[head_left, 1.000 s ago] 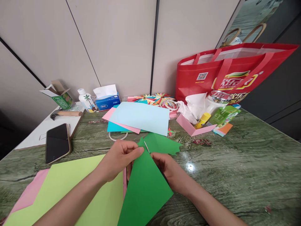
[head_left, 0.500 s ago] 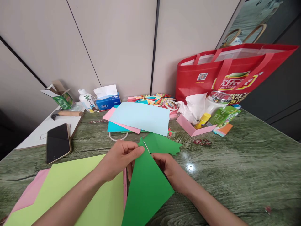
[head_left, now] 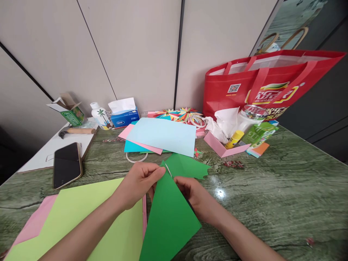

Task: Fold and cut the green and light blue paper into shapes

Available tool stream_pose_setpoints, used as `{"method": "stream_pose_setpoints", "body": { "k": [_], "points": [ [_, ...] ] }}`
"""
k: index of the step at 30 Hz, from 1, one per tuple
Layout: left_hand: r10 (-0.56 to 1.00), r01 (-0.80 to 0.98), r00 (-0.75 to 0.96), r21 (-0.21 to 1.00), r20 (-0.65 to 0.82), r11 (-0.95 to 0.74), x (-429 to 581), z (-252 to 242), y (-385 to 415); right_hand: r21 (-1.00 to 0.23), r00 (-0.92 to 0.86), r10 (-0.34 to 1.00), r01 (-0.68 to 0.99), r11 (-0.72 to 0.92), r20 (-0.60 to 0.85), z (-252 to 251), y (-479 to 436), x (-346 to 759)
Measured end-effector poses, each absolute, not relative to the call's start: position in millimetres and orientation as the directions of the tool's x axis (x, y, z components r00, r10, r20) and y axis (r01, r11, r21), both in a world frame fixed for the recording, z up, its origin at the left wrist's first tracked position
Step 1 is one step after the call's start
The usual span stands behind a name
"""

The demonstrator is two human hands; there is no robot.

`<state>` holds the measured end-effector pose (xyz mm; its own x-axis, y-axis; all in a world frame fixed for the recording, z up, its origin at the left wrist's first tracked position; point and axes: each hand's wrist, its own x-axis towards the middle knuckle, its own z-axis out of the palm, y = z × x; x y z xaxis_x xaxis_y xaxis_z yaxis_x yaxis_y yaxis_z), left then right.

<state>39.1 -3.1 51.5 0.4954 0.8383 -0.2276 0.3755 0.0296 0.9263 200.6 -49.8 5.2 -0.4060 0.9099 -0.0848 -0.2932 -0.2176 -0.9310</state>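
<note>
A dark green paper sheet point(head_left: 171, 221) is held up in the near middle of the view, above the table, narrow end away from the wearer. By its upper tip it is pinched in the left hand point(head_left: 140, 183), thumb laid flat on top and fingers curled beneath. The right hand point(head_left: 199, 201) is curled closed at the sheet's right edge around scissors point(head_left: 168, 169), of which little more than a slim blade is seen, slanted over the paper near the tip. Compared with half a second ago, only slight change is found: the left thumb has been drawn back a little, and the blade and the sheet's lower end have been shifted slightly leftward. Around them everything is left as it was. Just beyond the hands, a notched green piece point(head_left: 190, 166) is partly covered by the tip, and farther back a light blue sheet point(head_left: 163, 136) is stacked over pink and teal paper. On the left, the sheet's long edge is crossed over the border of a lime-green sheet point(head_left: 95, 221), by which room is taken up as far as a smartphone point(head_left: 67, 165). The widest room is offered rightward, where the marbled tabletop point(head_left: 288, 203) is spread past the right forearm.
</note>
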Motion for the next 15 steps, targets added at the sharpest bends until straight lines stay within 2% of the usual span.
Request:
{"method": "stream_pose_setpoints", "body": {
  "k": [7,15],
  "points": [
    [0.827,0.366,0.508,0.93,-0.239,0.044,39.6,50.9,-4.2,-0.944,-0.417,0.906,-0.266,-0.196,-0.07,2.3,-50.7,202.0],
    [0.839,0.404,0.503,0.915,-0.207,-0.017,38.7,51.0,-3.5,-0.945,-0.437,0.897,-0.257,-0.2,-0.071,2.9,-50.7,202.8]
  ]
}}
